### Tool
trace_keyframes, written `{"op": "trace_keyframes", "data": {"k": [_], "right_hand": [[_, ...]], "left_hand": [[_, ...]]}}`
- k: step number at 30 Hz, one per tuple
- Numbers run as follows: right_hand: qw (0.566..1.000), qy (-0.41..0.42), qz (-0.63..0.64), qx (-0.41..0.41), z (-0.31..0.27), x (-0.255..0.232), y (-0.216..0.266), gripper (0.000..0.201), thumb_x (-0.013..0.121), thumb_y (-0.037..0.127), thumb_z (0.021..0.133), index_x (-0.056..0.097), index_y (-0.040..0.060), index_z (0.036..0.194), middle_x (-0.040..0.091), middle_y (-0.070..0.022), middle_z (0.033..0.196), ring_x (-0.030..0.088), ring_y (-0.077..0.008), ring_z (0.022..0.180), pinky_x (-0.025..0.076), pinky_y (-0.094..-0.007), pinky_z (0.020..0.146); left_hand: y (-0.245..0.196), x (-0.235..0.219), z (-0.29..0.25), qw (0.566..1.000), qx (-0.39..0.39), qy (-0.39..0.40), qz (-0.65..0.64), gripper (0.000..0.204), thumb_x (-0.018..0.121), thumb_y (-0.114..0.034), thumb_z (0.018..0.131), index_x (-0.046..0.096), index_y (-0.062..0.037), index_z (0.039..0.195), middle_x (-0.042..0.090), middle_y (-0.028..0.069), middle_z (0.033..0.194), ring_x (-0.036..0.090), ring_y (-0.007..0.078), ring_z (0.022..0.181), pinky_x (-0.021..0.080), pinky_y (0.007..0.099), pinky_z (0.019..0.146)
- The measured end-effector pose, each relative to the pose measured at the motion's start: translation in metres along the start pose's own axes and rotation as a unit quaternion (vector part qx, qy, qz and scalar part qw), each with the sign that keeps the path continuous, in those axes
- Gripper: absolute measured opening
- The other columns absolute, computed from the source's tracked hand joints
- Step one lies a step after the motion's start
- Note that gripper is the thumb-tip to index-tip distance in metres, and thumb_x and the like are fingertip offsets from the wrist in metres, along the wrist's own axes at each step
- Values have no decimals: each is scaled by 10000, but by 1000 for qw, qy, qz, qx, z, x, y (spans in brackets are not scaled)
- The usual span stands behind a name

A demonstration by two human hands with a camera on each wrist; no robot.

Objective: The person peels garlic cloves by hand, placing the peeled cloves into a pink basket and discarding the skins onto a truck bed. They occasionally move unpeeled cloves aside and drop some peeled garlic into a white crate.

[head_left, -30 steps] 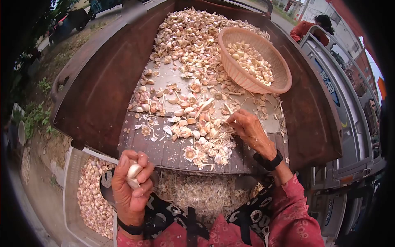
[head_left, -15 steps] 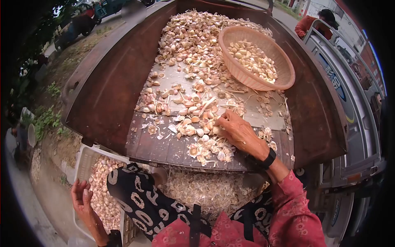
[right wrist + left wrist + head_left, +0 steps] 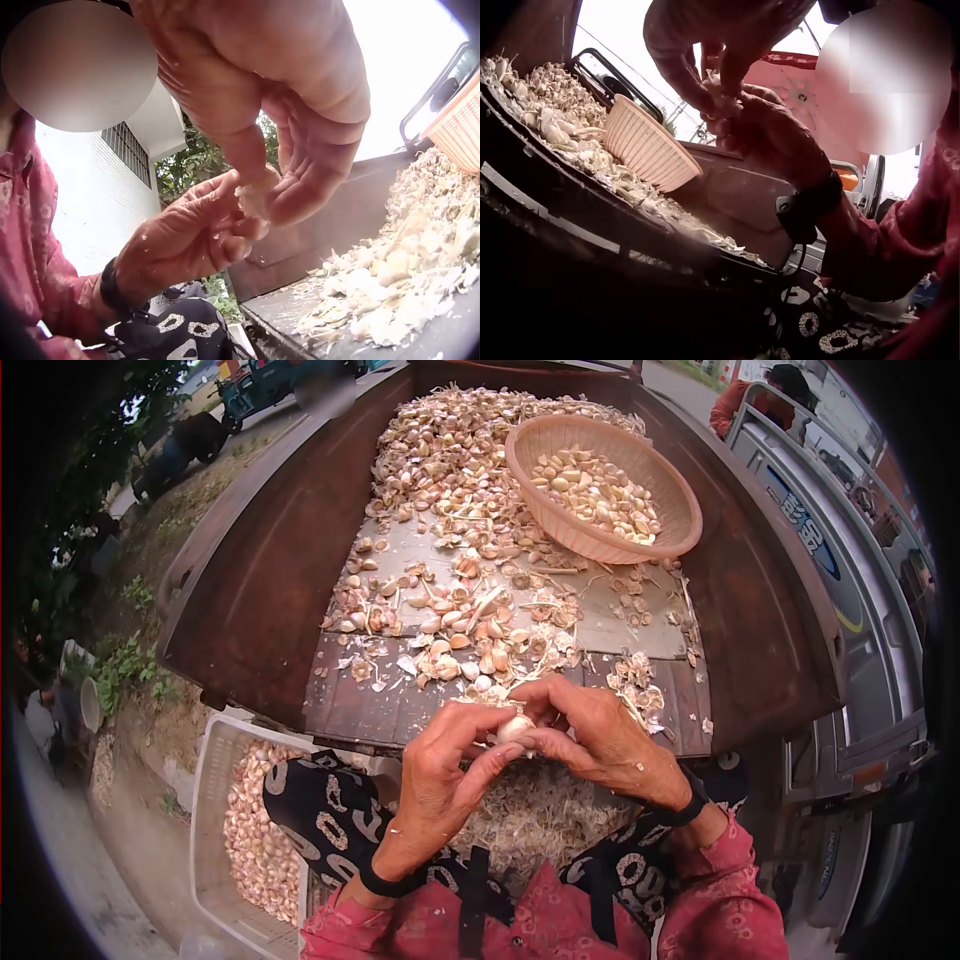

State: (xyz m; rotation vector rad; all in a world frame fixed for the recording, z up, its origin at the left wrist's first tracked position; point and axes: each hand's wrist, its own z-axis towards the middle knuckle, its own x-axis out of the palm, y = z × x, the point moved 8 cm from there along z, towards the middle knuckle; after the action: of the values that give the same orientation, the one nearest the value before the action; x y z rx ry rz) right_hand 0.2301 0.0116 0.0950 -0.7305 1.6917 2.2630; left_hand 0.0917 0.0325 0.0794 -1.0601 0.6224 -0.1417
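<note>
Outdoors, an open cart bed [image 3: 345, 695] with rusty brown sides [image 3: 270, 550] is standing before a seated person, its dark boards in front bearing scattered skins and a paler sheet lying farther back. Bare ground [image 3: 165, 735] is showing on the left, and a silver truck [image 3: 775, 550] is standing on the right.

Two hands are working: the left hand [image 3: 445, 765] and the right hand [image 3: 600, 745] are pinching one pale garlic piece [image 3: 515, 729] between thumbs and fingertips, their grips closed down to its width. It is sitting just above the cart's near edge. One pink basket [image 3: 535, 520] of cloves is leaning on one heap of garlic [image 3: 445, 455], too many to count. One white crate [image 3: 207, 830], holding more garlic, is standing below. Another person [image 3: 732, 408] is appearing beyond the truck.
</note>
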Motion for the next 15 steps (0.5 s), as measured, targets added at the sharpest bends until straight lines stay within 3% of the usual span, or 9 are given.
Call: {"op": "trace_keyframes", "data": {"k": [2, 6, 8, 10, 12, 14, 15], "right_hand": [[997, -1, 38, 65, -5, -1, -3, 230, 676, 122, 900, 626, -11, 1081, 619, -141, 940, 650, -228, 796, 512, -340, 684], [982, -42, 183, 36, -17, 6, 0, 242, 725, 79, 858, 658, 9, 1080, 634, -111, 913, 655, -189, 773, 524, -298, 657], [978, -97, 155, -98, -28, -7, 40, 283, 751, 9, 812, 682, 24, 1086, 649, -90, 920, 654, -171, 782, 532, -273, 657], [962, -121, 158, -189, -47, -19, 92, 286, 760, -20, 792, 690, 11, 1067, 651, -95, 954, 651, -158, 808, 540, -272, 652], [896, -93, 323, -291, -77, -24, 117, 237, 766, 59, 807, 693, -53, 1004, 656, -186, 928, 660, -231, 757, 534, -290, 662], [870, -172, 194, -420, -88, -29, 165, 74, 733, 9, 783, 729, -7, 855, 690, -140, 838, 646, -208, 693, 525, -300, 593], [870, -171, 194, -420, -69, -16, 169, 74, 733, 9, 783, 729, -7, 855, 690, -140, 838, 646, -208, 693, 525, -300, 593]], "left_hand": [[24, 5, -10, 968, -133, -35, -211, 242, 720, -56, 872, 645, 31, 1085, 637, 112, 1053, 655, 145, 859, 576, 271, 705], [2, -1, -21, 924, -173, -83, -331, 216, 713, -75, 887, 641, 36, 1057, 658, 104, 1002, 654, 145, 844, 571, 258, 704], [-40, -17, -30, 981, -46, -85, -166, 190, 687, -80, 909, 638, 28, 1058, 674, 115, 950, 649, 153, 822, 546, 263, 678], [-108, -33, -39, 985, 147, -58, -67, 194, 654, -85, 932, 637, 22, 1093, 669, 126, 915, 639, 159, 814, 516, 284, 637], [-132, -36, -47, 980, 165, -40, -105, 193, 665, -68, 906, 640, 22, 1075, 670, 143, 919, 648, 185, 803, 528, 298, 630], [-157, -38, -59, 963, 201, -14, -180, 197, 686, -33, 854, 647, 23, 1039, 671, 177, 926, 667, 237, 781, 553, 326, 617], [-166, -39, -65, 951, 219, -2, -218, 202, 696, -15, 828, 650, 23, 1021, 672, 194, 929, 677, 263, 770, 566, 340, 610]]}}
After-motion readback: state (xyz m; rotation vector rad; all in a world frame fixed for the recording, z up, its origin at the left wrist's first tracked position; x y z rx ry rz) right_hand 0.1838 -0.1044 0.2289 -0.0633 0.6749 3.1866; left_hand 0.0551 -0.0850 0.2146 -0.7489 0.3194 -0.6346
